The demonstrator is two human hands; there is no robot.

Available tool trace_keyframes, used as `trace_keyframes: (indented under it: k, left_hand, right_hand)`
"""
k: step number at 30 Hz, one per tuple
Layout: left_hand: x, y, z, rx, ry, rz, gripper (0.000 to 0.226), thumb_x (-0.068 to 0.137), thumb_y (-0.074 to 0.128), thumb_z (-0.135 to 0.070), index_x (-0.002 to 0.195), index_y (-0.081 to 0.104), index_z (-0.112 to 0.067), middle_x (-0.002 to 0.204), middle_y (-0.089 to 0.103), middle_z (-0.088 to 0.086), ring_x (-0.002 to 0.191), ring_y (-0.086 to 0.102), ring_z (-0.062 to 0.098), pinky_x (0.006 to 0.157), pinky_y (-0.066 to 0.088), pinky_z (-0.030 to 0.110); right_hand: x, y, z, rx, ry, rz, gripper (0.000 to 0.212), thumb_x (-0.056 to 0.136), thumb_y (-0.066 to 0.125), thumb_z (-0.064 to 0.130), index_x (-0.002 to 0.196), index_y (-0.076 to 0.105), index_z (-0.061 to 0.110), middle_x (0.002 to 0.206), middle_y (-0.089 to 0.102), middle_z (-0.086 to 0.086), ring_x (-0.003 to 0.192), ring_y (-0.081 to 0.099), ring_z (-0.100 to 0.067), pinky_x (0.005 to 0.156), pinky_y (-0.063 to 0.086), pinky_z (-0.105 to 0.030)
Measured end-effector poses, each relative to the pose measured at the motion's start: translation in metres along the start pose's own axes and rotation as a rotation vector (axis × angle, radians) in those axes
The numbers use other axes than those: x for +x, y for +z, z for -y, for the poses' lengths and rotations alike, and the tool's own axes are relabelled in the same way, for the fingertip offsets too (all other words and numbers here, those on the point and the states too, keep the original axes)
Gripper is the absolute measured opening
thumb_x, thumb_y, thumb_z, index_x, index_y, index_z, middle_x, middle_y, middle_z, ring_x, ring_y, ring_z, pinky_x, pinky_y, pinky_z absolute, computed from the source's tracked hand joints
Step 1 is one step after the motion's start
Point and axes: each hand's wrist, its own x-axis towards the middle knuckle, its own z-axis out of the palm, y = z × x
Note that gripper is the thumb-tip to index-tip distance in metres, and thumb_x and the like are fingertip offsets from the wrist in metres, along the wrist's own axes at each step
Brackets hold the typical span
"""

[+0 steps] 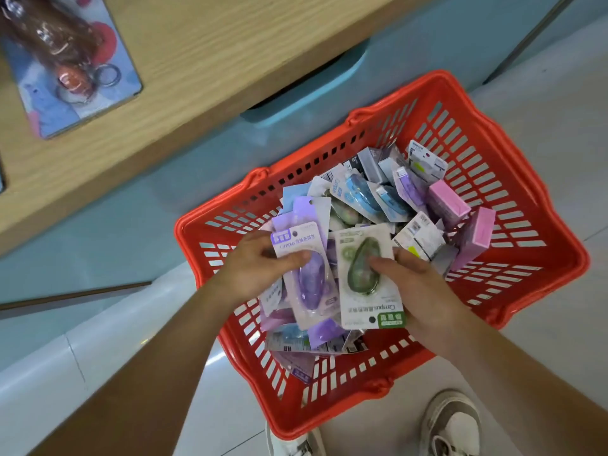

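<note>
— What have you got hold of?

— My left hand [253, 268] grips a purple pack [304, 274], thumb curled across its front. The card reads "Campus", with Chinese characters beside it. My right hand [421, 291] pinches a green pack [362, 291], thumb on its clear plastic bubble. That one is upside down to me, so "Campus" reads inverted above a green label at the near edge.

— Where are they?

— Side by side, just over the heap in the red basket [543, 205], which is slotted hard plastic.

— And the heap?

— Glossy card packs, each with an oval dispenser under a clear bubble, some of them blue packs [357, 192]. Two matte pink boxes [478, 238] lean by the right wall; their print is too small to read.
</note>
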Motion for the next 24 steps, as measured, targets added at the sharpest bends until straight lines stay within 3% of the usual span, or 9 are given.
trace_keyframes:
  k: [2, 4, 6, 9, 11, 14, 17, 21, 24]
  left_hand:
    - [-0.016, 0.01, 0.0, -0.08, 0.005, -0.06, 0.037, 0.064, 0.078, -0.061, 0.089, 0.077, -0.035, 0.105, 0.07, -0.003, 0.092, 0.069, 0.016, 0.087, 0.055, 0.045]
    - [-0.036, 0.022, -0.005, -0.233, -0.022, -0.124, 0.015, 0.076, 0.081, -0.037, 0.087, 0.077, -0.027, 0.107, 0.071, 0.003, 0.088, 0.071, 0.017, 0.085, 0.057, 0.04]
    - [-0.056, 0.034, -0.012, -0.372, -0.034, -0.193, 0.006, 0.081, 0.078, -0.022, 0.086, 0.077, -0.025, 0.103, 0.073, 0.006, 0.088, 0.072, 0.022, 0.086, 0.057, 0.043]
    - [-0.083, 0.047, -0.022, -0.486, -0.049, -0.268, 0.015, 0.081, 0.073, -0.024, 0.092, 0.075, -0.033, 0.107, 0.071, 0.002, 0.095, 0.069, 0.022, 0.089, 0.054, 0.05]
    - [-0.098, 0.052, -0.028, -0.586, -0.023, -0.316, 0.018, 0.084, 0.071, -0.014, 0.097, 0.074, -0.027, 0.104, 0.073, 0.001, 0.095, 0.07, 0.022, 0.086, 0.057, 0.042]
    - [-0.116, 0.055, -0.039, -0.767, 0.009, -0.319, 0.028, 0.084, 0.067, -0.003, 0.107, 0.068, -0.019, 0.101, 0.075, 0.002, 0.096, 0.071, 0.024, 0.08, 0.058, 0.033]
    - [-0.128, 0.058, -0.044, -0.944, 0.023, -0.264, 0.054, 0.073, 0.075, -0.003, 0.12, 0.064, -0.028, 0.12, 0.07, 0.004, 0.111, 0.066, 0.027, 0.092, 0.052, 0.047]
    - [-0.131, 0.069, -0.065, -1.167, -0.064, -0.162, 0.072, 0.066, 0.071, 0.002, 0.128, 0.06, -0.033, 0.118, 0.071, 0.003, 0.107, 0.068, 0.027, 0.09, 0.052, 0.045]
    - [-0.124, 0.08, -0.084, -0.854, -0.107, -0.164, 0.019, 0.084, 0.072, -0.031, 0.1, 0.07, -0.022, 0.089, 0.076, -0.01, 0.085, 0.071, 0.004, 0.075, 0.055, 0.024]
  right_hand:
    - [-0.007, 0.002, -0.007, 0.058, 0.08, 0.134, 0.025, 0.092, 0.059, 0.012, 0.116, 0.065, 0.007, 0.111, 0.071, -0.019, 0.098, 0.07, -0.034, 0.088, 0.055, -0.048]
    - [-0.015, 0.001, -0.01, 0.101, 0.148, 0.278, 0.037, 0.093, 0.057, 0.018, 0.128, 0.06, 0.008, 0.123, 0.067, -0.019, 0.115, 0.063, -0.036, 0.099, 0.049, -0.051]
    - [-0.022, -0.001, -0.01, 0.119, 0.189, 0.38, 0.039, 0.092, 0.055, 0.023, 0.129, 0.061, 0.011, 0.125, 0.066, -0.018, 0.116, 0.063, -0.035, 0.096, 0.051, -0.047]
    - [-0.033, -0.003, -0.015, 0.052, 0.173, 0.457, 0.037, 0.091, 0.061, 0.019, 0.127, 0.062, 0.015, 0.129, 0.06, -0.025, 0.118, 0.06, -0.039, 0.101, 0.047, -0.055]
    - [-0.039, -0.005, -0.02, 0.047, 0.163, 0.452, 0.044, 0.084, 0.067, 0.016, 0.128, 0.061, 0.018, 0.13, 0.056, -0.031, 0.117, 0.059, -0.041, 0.104, 0.041, -0.059]
    - [-0.054, -0.008, -0.019, 0.095, 0.171, 0.439, 0.066, 0.081, 0.072, 0.007, 0.136, 0.051, 0.039, 0.122, 0.068, -0.017, 0.115, 0.063, -0.035, 0.101, 0.048, -0.054]
    - [-0.067, -0.013, -0.01, 0.157, 0.183, 0.512, 0.103, 0.062, 0.09, 0.007, 0.138, 0.036, 0.05, 0.123, 0.069, -0.013, 0.113, 0.066, -0.031, 0.087, 0.058, -0.043]
    - [-0.077, -0.016, -0.003, 0.024, 0.16, 0.683, 0.093, 0.052, 0.096, 0.022, 0.135, 0.055, 0.016, 0.125, 0.065, -0.018, 0.115, 0.063, -0.032, 0.089, 0.054, -0.038]
    - [-0.082, -0.02, -0.009, 0.148, 0.092, 0.588, 0.073, 0.048, 0.097, 0.021, 0.115, 0.07, 0.009, 0.114, 0.069, -0.022, 0.101, 0.069, -0.035, 0.08, 0.056, -0.041]
